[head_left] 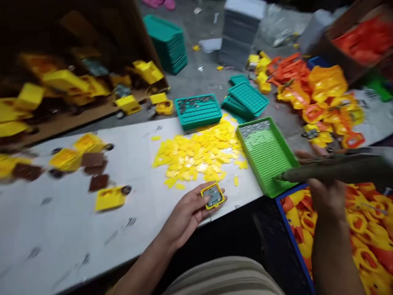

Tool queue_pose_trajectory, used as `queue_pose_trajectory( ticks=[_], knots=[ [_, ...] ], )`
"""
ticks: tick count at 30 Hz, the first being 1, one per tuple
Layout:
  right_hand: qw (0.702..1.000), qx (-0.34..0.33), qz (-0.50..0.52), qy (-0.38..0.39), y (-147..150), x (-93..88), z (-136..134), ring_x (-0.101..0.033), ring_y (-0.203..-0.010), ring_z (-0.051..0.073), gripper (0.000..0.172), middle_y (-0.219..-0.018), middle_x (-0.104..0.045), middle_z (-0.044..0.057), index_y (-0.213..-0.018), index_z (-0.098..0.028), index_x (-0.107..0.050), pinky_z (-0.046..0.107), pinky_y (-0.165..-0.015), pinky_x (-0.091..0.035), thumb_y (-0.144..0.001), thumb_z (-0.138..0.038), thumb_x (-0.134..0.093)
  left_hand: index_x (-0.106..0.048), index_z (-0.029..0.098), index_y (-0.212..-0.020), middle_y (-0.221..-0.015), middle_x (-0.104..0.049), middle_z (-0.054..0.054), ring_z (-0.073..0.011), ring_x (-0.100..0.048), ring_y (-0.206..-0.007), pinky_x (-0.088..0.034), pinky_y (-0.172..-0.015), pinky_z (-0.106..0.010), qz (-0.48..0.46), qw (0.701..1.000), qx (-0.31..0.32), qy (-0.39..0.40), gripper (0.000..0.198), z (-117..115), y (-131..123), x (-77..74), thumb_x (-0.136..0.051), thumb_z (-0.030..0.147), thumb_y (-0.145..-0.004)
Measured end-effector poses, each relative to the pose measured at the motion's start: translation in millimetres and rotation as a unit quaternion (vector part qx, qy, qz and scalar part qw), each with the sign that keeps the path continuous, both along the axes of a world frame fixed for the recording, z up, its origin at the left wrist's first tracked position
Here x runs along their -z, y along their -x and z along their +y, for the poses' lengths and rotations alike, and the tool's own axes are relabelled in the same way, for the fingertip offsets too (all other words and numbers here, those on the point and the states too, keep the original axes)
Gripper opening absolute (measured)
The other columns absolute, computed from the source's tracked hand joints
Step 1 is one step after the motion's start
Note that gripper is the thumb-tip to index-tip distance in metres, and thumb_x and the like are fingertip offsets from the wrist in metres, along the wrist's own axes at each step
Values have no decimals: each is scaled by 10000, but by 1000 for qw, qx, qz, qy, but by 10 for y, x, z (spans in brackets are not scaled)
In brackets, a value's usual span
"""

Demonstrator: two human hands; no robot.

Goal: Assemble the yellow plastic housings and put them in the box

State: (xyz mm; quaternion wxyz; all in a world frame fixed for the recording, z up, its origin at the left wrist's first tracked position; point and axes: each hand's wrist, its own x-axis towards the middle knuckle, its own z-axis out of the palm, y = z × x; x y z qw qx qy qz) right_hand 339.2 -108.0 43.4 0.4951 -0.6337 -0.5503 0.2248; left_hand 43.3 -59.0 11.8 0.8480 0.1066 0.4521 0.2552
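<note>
My left hand [190, 211] holds a small yellow frame [214, 196] with a grey part inside, the thumb pressed on it, over the table's front edge. At the right, my right hand [325, 192] is wrapped round a dark, blurred, long tool [334, 167]. The tool's tip points left, over the front end of a green tray [267, 151]. Small metal pieces [256, 129] lie at the back of that tray. Beyond my left hand a heap of flat yellow pieces [196, 153] spreads over the white table [138, 233].
Teal trays [199, 112] stand behind the heap. Yellow blocks with wheels [110, 198] lie on the left, and more fill a cardboard box [92, 112]. A blue-rimmed bin [294, 237] of yellow and orange parts stands at the lower right. Orange parts [290, 71] are piled behind.
</note>
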Motion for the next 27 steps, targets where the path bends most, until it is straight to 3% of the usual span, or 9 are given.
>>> queue_pose_trajectory(
  ticks=[3,5,7,12,15,17,21,27],
  knots=[
    [998,-49,32,27,-190,-88,135,-676,-784,221,411,-790,-692,20,-1167,-231,-574,390,-740,-571,-787,-341,-688,-533,104,-1188,-1172,-663,-160,-279,-656,-1059,-491,-992,-408,13,999,45,-7,400,30,-178,-32,-640,131,-803],
    [996,-57,68,11,-190,-110,260,-665,-673,185,328,-706,-661,-17,-1088,-226,-596,367,-675,-577,-786,-317,-688,-534,102,-1179,-1180,-658,-163,-279,-655,-1061,-504,-976,-394,18,998,57,-7,394,31,-275,-28,-642,125,-801],
    [992,-32,112,-52,-123,-113,407,-637,-595,159,257,-653,-628,-34,-1023,-223,-603,353,-638,-574,-804,-342,-665,-526,114,-1196,-1180,-656,-157,-277,-658,-1055,-514,-958,-382,22,998,64,-1,414,31,-362,-10,-644,124,-800],
    [957,37,204,-205,57,-45,900,-560,-487,124,326,-575,-567,-50,-976,-216,-562,306,-545,-532,-810,-492,-613,-516,126,-1209,-1139,-659,-158,-286,-681,-996,-575,-780,-327,21,995,95,-9,406,80,-589,51,-626,163,-820],
    [936,82,224,-260,87,42,1203,-482,-395,94,282,-501,-484,-86,-911,-220,-550,253,-440,-452,-802,-467,-629,-554,94,-1126,-1102,-658,-166,-271,-685,-970,-575,-690,-270,29,993,114,-31,308,125,-702,94,-604,173,-833],
    [933,70,223,-273,95,93,1349,-451,-358,83,238,-476,-458,-103,-875,-226,-551,234,-393,-410,-788,-420,-658,-568,89,-1089,-1067,-662,-157,-255,-687,-954,-573,-668,-251,36,990,126,-42,268,148,-744,123,-598,178,-837],
    [935,27,211,-283,135,146,1484,-433,-331,75,184,-457,-461,-109,-830,-235,-570,220,-355,-382,-787,-389,-660,-566,100,-1079,-1056,-657,-139,-247,-688,-944,-578,-658,-254,35,990,134,-36,249,177,-757,152,-589,165,-839],
    [937,22,210,-278,169,180,1504,-420,-320,83,203,-436,-450,-109,-809,-240,-563,225,-347,-387,-786,-416,-660,-559,100,-1081,-1063,-652,-139,-238,-691,-926,-582,-662,-262,27,992,125,-23,242,201,-747,146,-580,156,-847]
  ],
)
